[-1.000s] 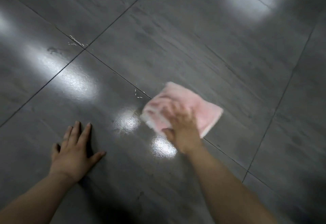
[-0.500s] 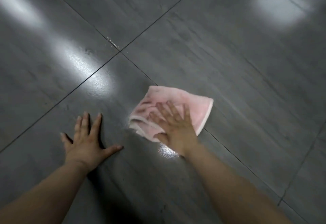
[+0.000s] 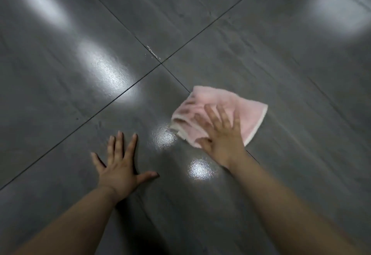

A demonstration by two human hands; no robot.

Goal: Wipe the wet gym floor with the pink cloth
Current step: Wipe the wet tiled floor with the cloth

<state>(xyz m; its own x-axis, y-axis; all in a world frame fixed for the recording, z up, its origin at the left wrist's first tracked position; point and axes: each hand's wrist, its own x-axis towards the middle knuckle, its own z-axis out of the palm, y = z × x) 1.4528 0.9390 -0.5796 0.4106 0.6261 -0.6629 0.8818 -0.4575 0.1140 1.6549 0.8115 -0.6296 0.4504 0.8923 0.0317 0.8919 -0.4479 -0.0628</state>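
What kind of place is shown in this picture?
Probably an indoor room or hall: large grey floor tiles meet at dark joints, and bright light reflections lie on the glossy surface. Nothing more of the room shows.

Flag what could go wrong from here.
The left hand is braced flat on glossy floor; it may slip if that patch is wet.
The pink cloth is bunched under the right hand, so it may wipe a narrow strip.
White specks by the grout crossing may be missed.
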